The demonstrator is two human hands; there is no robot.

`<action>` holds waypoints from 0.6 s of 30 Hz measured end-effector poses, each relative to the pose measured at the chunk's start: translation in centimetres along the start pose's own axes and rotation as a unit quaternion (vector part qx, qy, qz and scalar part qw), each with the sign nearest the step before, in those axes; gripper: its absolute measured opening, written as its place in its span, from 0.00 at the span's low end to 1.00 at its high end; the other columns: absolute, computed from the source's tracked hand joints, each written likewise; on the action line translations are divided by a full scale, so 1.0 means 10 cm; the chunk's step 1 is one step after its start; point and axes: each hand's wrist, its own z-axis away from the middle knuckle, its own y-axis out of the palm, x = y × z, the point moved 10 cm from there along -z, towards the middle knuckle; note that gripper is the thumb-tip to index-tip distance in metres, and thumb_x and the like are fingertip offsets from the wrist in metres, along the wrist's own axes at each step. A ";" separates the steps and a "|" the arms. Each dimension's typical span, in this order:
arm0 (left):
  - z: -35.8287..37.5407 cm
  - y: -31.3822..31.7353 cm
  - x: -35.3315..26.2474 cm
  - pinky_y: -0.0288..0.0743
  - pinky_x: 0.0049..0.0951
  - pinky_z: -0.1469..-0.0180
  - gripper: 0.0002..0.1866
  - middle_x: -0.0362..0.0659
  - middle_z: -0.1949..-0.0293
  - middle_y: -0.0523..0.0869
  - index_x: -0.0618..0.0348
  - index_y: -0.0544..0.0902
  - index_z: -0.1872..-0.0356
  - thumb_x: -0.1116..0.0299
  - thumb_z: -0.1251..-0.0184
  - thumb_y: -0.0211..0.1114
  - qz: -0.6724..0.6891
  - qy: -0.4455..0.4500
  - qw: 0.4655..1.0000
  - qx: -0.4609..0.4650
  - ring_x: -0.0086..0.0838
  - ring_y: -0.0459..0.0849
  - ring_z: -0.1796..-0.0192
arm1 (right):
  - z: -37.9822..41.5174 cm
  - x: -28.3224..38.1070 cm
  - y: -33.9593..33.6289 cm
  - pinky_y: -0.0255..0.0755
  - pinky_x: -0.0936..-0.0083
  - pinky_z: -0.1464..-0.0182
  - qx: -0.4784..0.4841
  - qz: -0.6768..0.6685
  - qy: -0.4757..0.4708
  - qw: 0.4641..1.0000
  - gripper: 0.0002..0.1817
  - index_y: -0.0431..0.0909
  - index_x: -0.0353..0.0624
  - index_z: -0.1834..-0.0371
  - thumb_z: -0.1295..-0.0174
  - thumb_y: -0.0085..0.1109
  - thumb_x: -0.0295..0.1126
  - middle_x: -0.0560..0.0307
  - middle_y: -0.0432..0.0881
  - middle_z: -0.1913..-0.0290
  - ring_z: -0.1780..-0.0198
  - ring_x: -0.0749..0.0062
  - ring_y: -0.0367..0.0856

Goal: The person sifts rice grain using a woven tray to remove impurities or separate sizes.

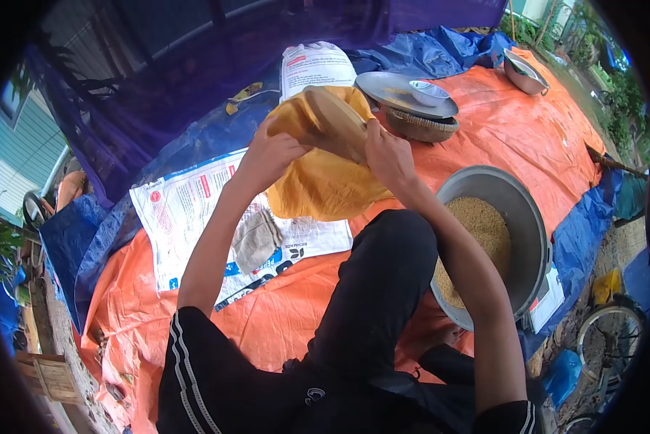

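In the head view, I see the yellow cloth (321, 184) held up in the air by both hands, in front of the bent knee and over the far edge of the flat sack (184, 210). The left hand (276, 153) has its fingers closed around the left part of the cloth; the right hand (390, 150) has its fingers closed at the right edge, with the thumb side upward. The fingertips themselves are partly hidden, so how hard they press I cannot tell. For doing this hold well, I judge that both hands should pull with equal force, with the fingers near the edge, so that the cloth is open and does not twist. I would also mind the right forearm, because it crosses before the pot (529, 224) with the grain (480, 228). The upper side of the cloth slants from upper left down to the right hand, and a smooth brownish band follows this line; whether it is a fold or another thing, I cannot tell. The lower part hangs toward the knee with a rounded end. Its long axis seems to go from the upright sack (318, 66) toward the knee, but the folds make this uncertain.
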 end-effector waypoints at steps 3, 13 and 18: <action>-0.05 -0.03 0.04 0.52 0.44 0.28 0.14 0.33 0.68 0.84 0.49 0.86 0.62 0.79 0.46 0.60 0.015 0.001 1.000 0.016 0.23 0.82 0.56 | 0.04 0.00 -0.08 0.75 0.63 0.74 -0.013 -0.006 -0.042 0.999 0.07 0.64 0.39 0.63 0.41 0.51 0.27 0.50 0.80 0.71 0.71 0.56 0.83; -0.28 -0.09 0.02 0.50 0.44 0.27 0.14 0.33 0.64 0.85 0.46 0.86 0.59 0.75 0.44 0.61 -0.029 0.057 0.998 0.007 0.24 0.81 0.52 | 0.11 -0.24 -0.48 0.74 0.61 0.72 -0.048 -0.039 0.019 0.998 0.07 0.64 0.37 0.62 0.42 0.50 0.23 0.49 0.79 0.74 0.72 0.54 0.82; -0.27 -0.01 0.86 0.59 0.38 0.31 0.22 0.46 0.45 0.80 0.53 0.87 0.58 0.52 0.52 0.74 0.295 -0.130 0.947 -0.014 0.39 0.78 0.42 | 0.33 -0.63 -0.69 0.72 0.53 0.67 -0.093 -0.086 0.145 0.981 0.14 0.63 0.39 0.55 0.40 0.54 0.29 0.40 0.81 0.71 0.68 0.44 0.81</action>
